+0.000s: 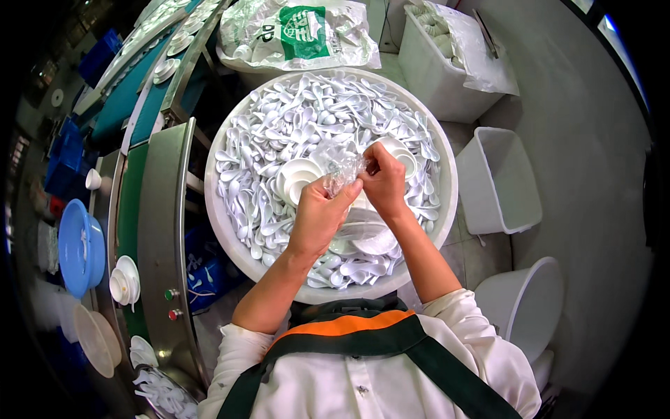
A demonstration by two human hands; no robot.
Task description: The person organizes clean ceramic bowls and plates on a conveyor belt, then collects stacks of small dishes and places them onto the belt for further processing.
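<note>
Both my hands meet over a big round white tub (216,183) heaped with white spoons (279,112). My left hand (324,209) pinches the lower left side of a crumpled clear plastic film (340,162). Fingers curled, my right hand (382,178) grips the film's right side. Just left of the film, a white bowl (296,174) lies on the spoons. Another white dish (403,152) shows partly behind my right hand. Beneath my wrists rests clear plastic wrapping around pale dishware (370,237), partly hidden by my arms.
A conveyor line (164,244) with a metal edge runs along the left, carrying stacked white dishes (125,279). A blue basin (82,248) stands beyond it. On the right are a white rectangular bin (499,181) and a round white bucket (523,307). A printed white sack (244,35) lies behind the tub.
</note>
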